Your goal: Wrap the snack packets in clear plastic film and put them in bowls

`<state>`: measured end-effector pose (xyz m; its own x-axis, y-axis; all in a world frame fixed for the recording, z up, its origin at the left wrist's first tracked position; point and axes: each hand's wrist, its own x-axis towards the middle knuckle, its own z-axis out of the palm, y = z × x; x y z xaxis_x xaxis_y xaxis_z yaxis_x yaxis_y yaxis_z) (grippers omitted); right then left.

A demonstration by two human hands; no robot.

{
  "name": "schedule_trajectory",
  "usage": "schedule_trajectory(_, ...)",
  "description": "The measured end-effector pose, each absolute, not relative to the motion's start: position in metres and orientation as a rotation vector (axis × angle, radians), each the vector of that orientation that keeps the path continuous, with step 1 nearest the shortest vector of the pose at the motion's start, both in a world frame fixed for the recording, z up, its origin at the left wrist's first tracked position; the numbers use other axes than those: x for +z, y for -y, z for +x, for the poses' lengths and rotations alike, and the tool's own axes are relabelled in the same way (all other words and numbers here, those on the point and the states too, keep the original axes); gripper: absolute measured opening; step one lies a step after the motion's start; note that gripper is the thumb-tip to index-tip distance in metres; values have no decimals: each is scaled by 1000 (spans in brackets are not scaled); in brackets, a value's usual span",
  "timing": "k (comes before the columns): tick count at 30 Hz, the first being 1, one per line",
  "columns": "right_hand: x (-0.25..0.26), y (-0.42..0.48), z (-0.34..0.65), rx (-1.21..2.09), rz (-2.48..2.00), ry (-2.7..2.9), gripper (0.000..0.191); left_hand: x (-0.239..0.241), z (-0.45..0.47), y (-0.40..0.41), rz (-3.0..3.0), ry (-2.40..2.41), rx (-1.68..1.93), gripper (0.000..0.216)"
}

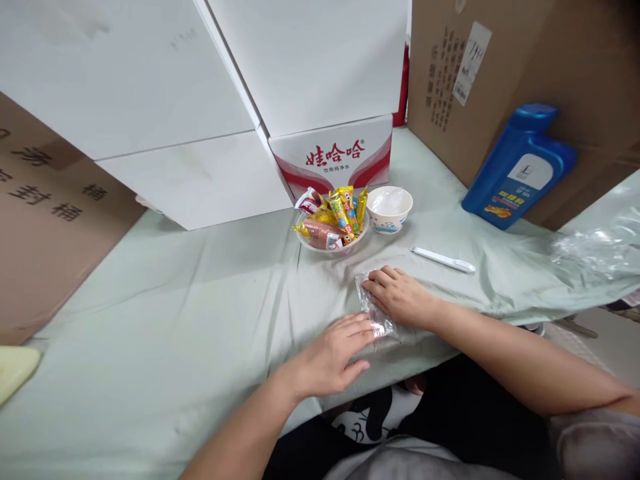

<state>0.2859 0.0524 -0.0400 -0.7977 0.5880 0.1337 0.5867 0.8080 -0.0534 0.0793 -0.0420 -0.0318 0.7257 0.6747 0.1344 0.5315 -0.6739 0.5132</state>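
Observation:
A small clear plastic bag (373, 308) lies flat on the pale green cloth (200, 300) near the table's front edge. My right hand (400, 297) rests on its right side, fingers curled down onto the plastic. My left hand (333, 357) lies just left of it with fingers stretched out, their tips touching the bag's lower end. Behind the hands, a bowl (334, 245) holds several wrapped snacks (335, 213). An empty white bowl (389, 209) stands to its right.
A white pen-like tool (443, 259) lies right of the bowls. A blue jug (520, 167) leans on brown cartons (500, 67) at the back right. White boxes (200, 100) fill the back; a brown carton (45, 220) stands left. Crumpled clear plastic (595, 250) lies far right.

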Motion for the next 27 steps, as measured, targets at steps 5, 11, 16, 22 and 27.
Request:
schedule_trajectory(5,-45,-49,286,62,-936,2786,33,-38,80,39,2679,-1259,924,46)
schedule_trajectory(11,-38,-60,297,246,-809,2560,29,-45,84,31,2804,-1006,790,19)
schedule_trajectory(16,-10,-44,309,521,-611,2481,37,-47,82,31,2649,-1161,846,16)
schedule_trajectory(22,-9,-19,302,700,-717,2760,13,-43,82,35,2481,-1176,958,9)
schedule_trajectory(27,-11,-35,297,921,-1031,2554,20,-51,84,33,2030,-1281,952,57)
